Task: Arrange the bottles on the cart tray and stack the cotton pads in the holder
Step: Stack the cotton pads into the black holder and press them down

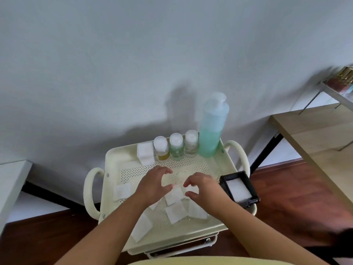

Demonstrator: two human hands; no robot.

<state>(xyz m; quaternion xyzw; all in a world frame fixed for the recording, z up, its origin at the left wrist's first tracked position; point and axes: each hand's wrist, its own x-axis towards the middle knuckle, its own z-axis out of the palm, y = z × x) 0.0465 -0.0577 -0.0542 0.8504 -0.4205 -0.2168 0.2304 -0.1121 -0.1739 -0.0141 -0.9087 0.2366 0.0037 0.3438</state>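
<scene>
Both hands over tray (pixel 114 161) centre, grips spread. Left hand (pixel 152 185) & right hand (pixel 203 188) hover just above loose pads (pixel 174 196), fingers curled, pinching nothing. Bottles (pixel 176 147) lined at back edge; holder (pixel 238 188) right of right hand, on the tray's right rim.

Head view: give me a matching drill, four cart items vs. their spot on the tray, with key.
Items:
1. tall blue-green bottle
2. black cotton pad holder
3. small bottle with yellow liquid
4. loose cotton pads

Places:
A. right edge of the cart tray
B. back right corner
C. front middle, below both hands
D. left end of the small-bottle row

Pairs: 1-B, 2-A, 3-D, 4-C
</scene>
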